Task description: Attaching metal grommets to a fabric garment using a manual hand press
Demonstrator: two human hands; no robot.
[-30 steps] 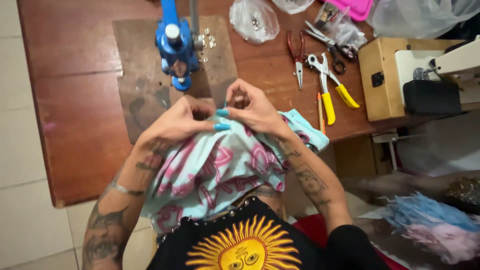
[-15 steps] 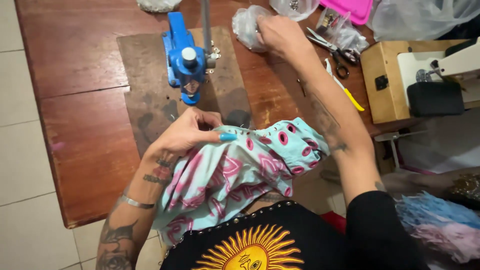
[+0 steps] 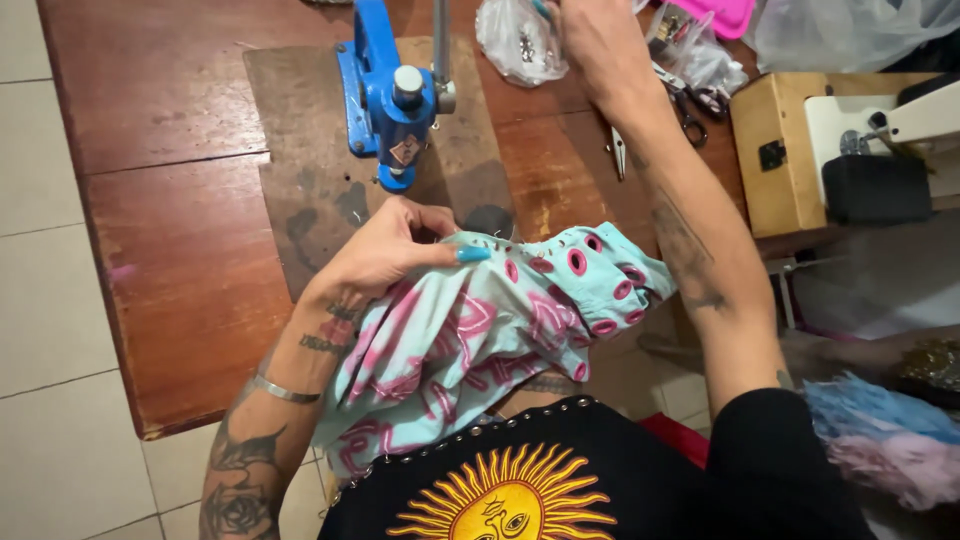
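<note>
My left hand (image 3: 385, 250) pinches the edge of a light blue cloth with pink patterns (image 3: 480, 335) that lies over the table's front edge and my lap. A row of small studs runs along the pinched edge. Behind that hand stands a blue hand press (image 3: 390, 95) on a dark board (image 3: 300, 190). My right hand (image 3: 600, 40) reaches far back to a clear plastic bag of small metal parts (image 3: 515, 40). Its fingers are at the bag's mouth, partly out of view, so I cannot see whether they hold anything.
The brown wooden table (image 3: 180, 250) carries pliers (image 3: 617, 150), scissors (image 3: 690, 110) and a pink tray (image 3: 715, 12) at the back right. A sewing machine in a wooden case (image 3: 850, 140) stands to the right. Blue and pink fabric (image 3: 880, 440) lies on the lower right.
My right hand left the cloth and stretched back to the plastic bag. My left hand kept its hold on the cloth edge. The camera view shifted nearer to the table.
</note>
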